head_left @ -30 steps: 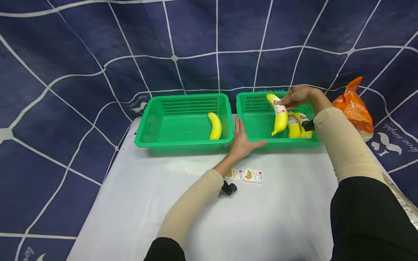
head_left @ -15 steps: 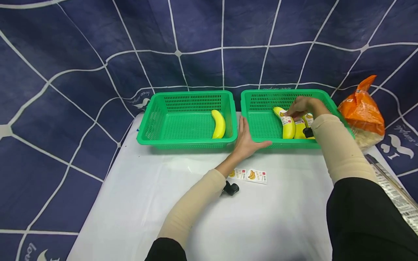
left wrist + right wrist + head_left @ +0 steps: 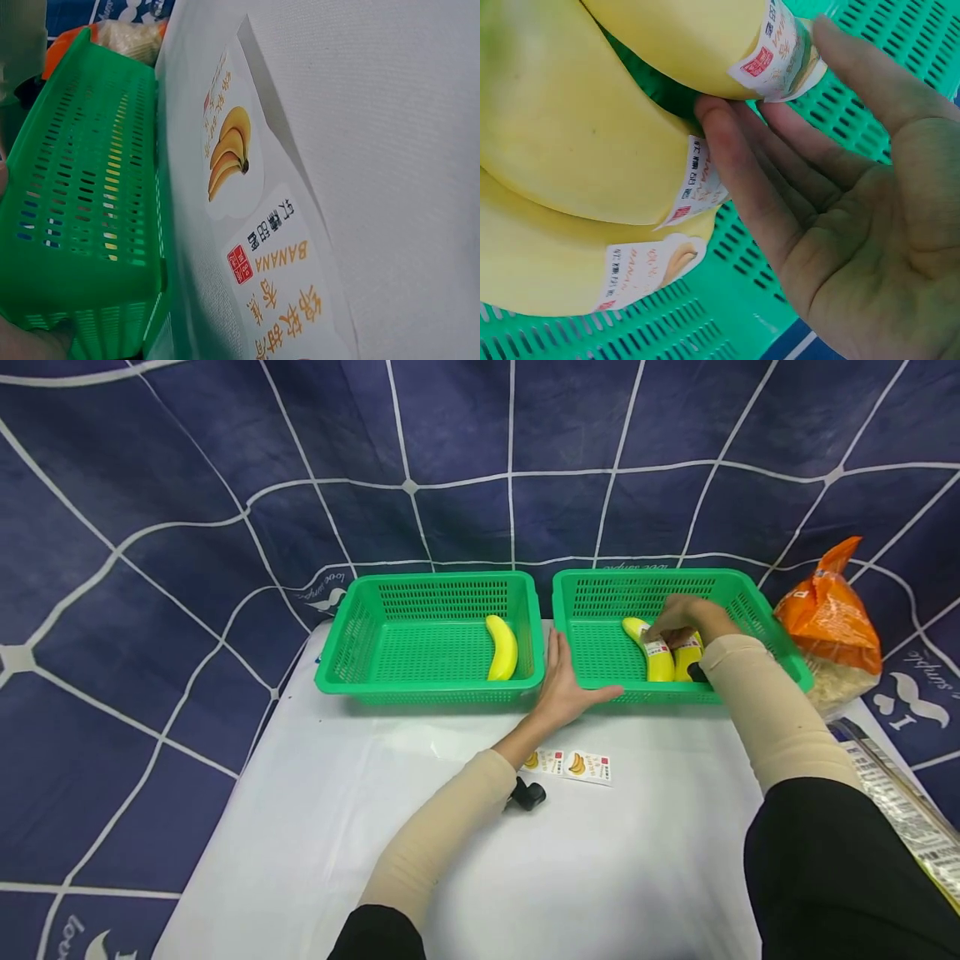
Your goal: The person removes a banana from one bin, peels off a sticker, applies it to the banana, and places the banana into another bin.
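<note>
In the head view my right hand [image 3: 686, 617] reaches into the right green basket [image 3: 637, 695] and holds a yellow banana [image 3: 659, 662] near its labelled end. The right wrist view has thumb and fingers on either side of that banana [image 3: 682, 45], beside two other labelled bananas [image 3: 577, 120]. My left hand [image 3: 562, 689] lies between the baskets with fingers straight and thumb spread along the right basket's front. An unlabelled banana [image 3: 502, 647] sits in the left green basket [image 3: 420, 695]. Banana stickers [image 3: 587, 767] lie on the table below my left hand; one sticker [image 3: 232, 150] fills the left wrist view's middle.
An orange-topped bag [image 3: 832, 618] stands right of the right basket. A printed flat item [image 3: 903, 810] lies at the table's right edge. Dark blue cloth with white lines [image 3: 450, 443] hangs behind the baskets. White covering [image 3: 300, 860] spreads over the table.
My right hand has lowered the banana from above the right basket to lie beside the other bananas, and has shifted slightly left since. The left hand keeps its place at the baskets; the view shifted slightly.
</note>
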Demonstrator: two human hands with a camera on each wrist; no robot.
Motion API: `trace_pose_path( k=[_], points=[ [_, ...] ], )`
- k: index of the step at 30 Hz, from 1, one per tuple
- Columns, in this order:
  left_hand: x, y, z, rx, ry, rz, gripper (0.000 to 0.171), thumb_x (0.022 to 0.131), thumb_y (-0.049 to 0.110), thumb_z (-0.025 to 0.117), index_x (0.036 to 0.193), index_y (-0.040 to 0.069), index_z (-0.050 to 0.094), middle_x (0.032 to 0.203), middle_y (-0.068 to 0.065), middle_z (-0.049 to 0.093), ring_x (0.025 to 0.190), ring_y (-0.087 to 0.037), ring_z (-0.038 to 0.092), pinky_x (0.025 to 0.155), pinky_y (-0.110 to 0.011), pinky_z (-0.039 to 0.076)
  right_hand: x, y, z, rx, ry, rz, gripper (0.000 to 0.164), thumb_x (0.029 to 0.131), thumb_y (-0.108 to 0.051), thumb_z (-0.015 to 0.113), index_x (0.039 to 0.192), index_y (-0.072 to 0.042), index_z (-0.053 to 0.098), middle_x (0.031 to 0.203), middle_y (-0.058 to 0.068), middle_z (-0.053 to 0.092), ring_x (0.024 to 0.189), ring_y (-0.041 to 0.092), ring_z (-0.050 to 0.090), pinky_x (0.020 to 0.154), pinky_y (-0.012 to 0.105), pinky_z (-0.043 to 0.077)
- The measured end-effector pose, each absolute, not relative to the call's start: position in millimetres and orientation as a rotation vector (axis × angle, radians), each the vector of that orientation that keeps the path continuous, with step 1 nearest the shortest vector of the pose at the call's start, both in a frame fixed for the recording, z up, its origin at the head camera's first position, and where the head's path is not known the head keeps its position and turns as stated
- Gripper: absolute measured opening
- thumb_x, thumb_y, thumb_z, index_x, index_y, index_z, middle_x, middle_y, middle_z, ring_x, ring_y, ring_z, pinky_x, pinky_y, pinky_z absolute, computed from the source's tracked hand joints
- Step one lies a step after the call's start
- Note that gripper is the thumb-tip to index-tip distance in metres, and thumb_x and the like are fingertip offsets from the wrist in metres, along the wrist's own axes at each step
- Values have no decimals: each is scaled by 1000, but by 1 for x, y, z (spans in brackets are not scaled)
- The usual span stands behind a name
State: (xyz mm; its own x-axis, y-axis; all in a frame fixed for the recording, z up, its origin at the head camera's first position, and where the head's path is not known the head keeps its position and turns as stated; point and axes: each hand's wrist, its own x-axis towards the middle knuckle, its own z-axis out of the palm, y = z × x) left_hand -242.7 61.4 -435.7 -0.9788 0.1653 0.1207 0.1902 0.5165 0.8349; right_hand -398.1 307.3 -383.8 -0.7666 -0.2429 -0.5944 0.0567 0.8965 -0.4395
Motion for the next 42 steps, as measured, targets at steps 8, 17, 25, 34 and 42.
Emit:
trace_pose_path(
  k=[8,17,25,34,42],
  points=[
    [-242,61,-436,-302,-2723,-1511,128,72,47,83,157,10,-5,165,-2,-16,153,-25,-1,120,-49,24,-398,300,-386,-96,2413,-520,35,88,-21,70,102,8,58,80,10,65,71,16,65,71,30,58],
    [-239,62,-434,-307,-2725,-1518,128,72,47,83,157,11,-5,165,-1,-17,153,-25,0,120,-49,25,-395,302,-380,-83,2464,-470,38,86,-21,71,102,10,57,82,14,65,72,20,69,71,30,59],
    [-239,60,-431,-300,-2729,-1500,129,71,47,84,157,10,-6,164,-2,-17,153,-25,-1,119,-49,26,-387,300,-357,-92,2586,-403,43,87,-31,70,98,6,53,81,16,62,70,22,66,71,33,58],
    [-243,59,-425,-301,-2680,-1556,130,69,44,86,157,8,-3,165,-4,-15,153,-24,-3,120,-49,25,-369,301,-329,-148,2649,-439,44,86,-33,72,96,8,61,87,18,64,69,22,68,66,31,59],
    [-239,58,-428,-296,-2708,-1605,130,69,45,86,157,9,-2,164,1,-17,153,-28,2,118,-52,26,-342,306,-335,-237,2672,-467,53,88,-37,70,113,10,67,100,26,69,74,26,70,64,31,58]
  ],
)
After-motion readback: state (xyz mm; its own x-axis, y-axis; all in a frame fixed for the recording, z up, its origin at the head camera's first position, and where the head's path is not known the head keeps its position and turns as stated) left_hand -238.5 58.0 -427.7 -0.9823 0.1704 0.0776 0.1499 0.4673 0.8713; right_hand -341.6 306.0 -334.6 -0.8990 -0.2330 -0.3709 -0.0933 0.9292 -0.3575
